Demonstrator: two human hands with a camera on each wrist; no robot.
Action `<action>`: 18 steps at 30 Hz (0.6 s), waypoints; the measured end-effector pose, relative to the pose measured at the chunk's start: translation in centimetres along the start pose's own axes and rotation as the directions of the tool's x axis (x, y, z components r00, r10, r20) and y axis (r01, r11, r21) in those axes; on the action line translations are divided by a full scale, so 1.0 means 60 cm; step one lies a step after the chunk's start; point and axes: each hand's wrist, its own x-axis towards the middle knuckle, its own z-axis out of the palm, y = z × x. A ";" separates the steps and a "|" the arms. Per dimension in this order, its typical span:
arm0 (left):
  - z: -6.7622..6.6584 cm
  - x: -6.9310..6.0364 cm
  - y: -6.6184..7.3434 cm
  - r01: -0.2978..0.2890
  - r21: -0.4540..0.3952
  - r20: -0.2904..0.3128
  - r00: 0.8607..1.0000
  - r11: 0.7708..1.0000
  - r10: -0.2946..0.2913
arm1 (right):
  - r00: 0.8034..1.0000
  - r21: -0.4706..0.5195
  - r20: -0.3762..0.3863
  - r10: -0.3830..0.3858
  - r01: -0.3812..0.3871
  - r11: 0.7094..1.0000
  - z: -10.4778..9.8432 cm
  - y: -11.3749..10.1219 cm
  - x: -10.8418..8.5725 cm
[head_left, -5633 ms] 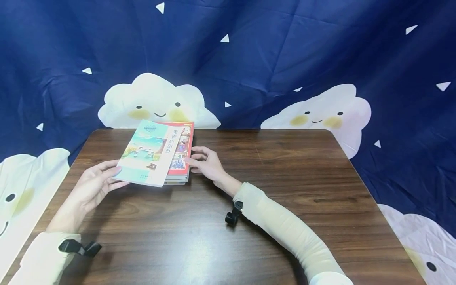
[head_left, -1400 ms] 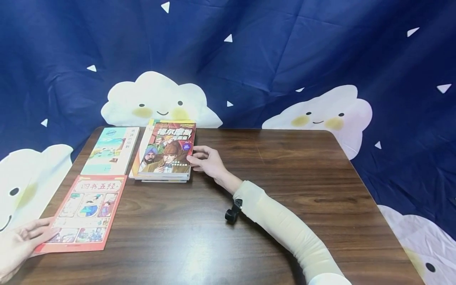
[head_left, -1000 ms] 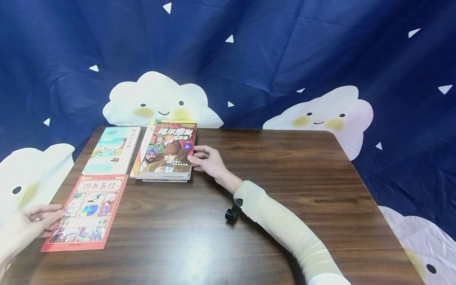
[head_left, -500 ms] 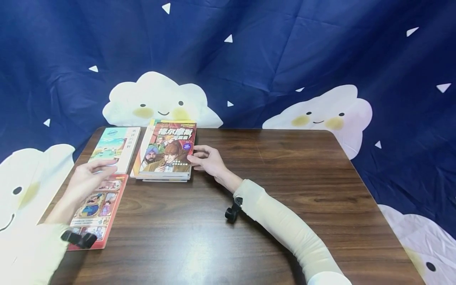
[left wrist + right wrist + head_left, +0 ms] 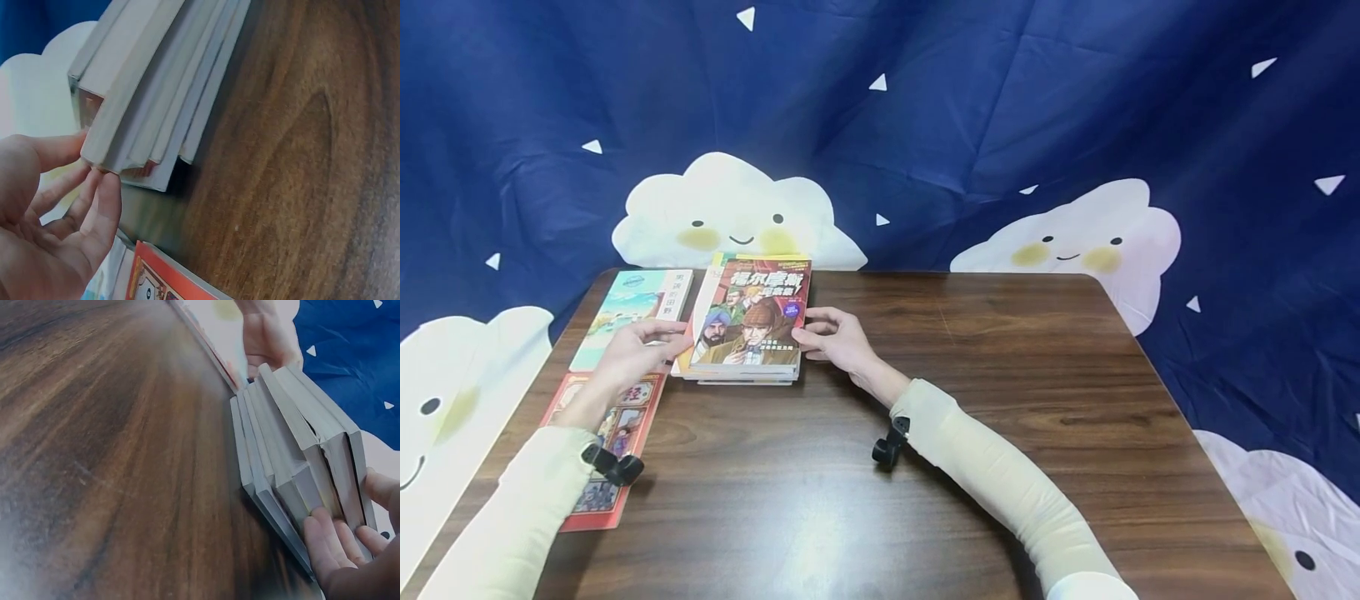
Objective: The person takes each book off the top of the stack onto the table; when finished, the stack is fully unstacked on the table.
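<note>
A stack of several books (image 5: 300, 450) stands near the table's back edge, topped by a dark red comic book (image 5: 760, 308) with a man in a cap. My left hand (image 5: 636, 354) is at the stack's left side. In the left wrist view its thumb and fingers (image 5: 109, 194) pinch the corner of a pale-edged book (image 5: 134, 81) below the top one. My right hand (image 5: 846, 346) holds the stack's right side, thumb by the top book and fingers (image 5: 322, 534) against the spines. Left of the stack lie a teal book (image 5: 632, 304) and, in front of it, a red book (image 5: 628, 429), both partly covered by my left arm and hand.
The brown wooden table (image 5: 1000, 400) extends to the right and front. Behind it hangs a dark blue curtain (image 5: 910, 108) with smiling clouds. A black strap camera (image 5: 613, 462) sits on my left wrist and another (image 5: 891, 442) on my right.
The teal book, then the red book, came off the stack and were laid at the left. My left hand let go of the red book and returned to the stack. My right hand stayed put.
</note>
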 end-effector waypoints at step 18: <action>0.000 -0.001 0.001 0.000 0.033 0.013 1.000 0.999 0.000 | 0.992 0.206 -0.060 0.112 -0.097 0.974 -0.012 -0.019 0.077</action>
